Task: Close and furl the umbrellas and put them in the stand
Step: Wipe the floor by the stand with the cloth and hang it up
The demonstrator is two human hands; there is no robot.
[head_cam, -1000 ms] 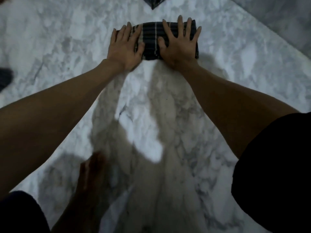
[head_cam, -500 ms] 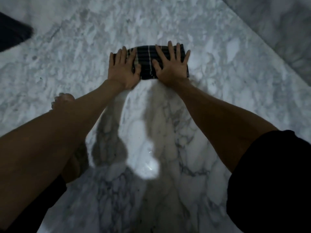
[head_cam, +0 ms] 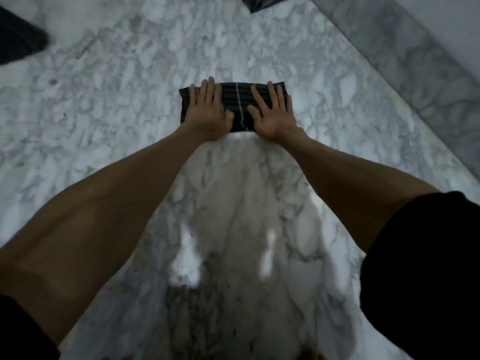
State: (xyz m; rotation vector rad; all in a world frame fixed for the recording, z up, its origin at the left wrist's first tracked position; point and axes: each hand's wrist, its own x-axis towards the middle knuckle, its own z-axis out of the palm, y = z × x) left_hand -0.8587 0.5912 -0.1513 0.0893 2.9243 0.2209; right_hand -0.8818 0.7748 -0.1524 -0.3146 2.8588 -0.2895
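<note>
A folded dark plaid umbrella (head_cam: pixel 237 107), with thin pale stripes, lies crosswise on the white marble floor (head_cam: pixel 130 100). My left hand (head_cam: pixel 206 111) presses flat on its left half, fingers straight and pointing away from me. On the right half my right hand (head_cam: pixel 272 113) lies flat in the same way. Only the strip of fabric between the hands and the far edge shows. No stand is in view.
Another dark fabric corner (head_cam: pixel 255 2) pokes in at the top edge. A dark object (head_cam: pixel 18 40) lies at the upper left. A grey marble skirting and pale wall (head_cam: pixel 415 61) run diagonally along the right side.
Both hands stay flat on the umbrella roll. The view has shifted, and the foot seen earlier at the lower left is out of sight.
</note>
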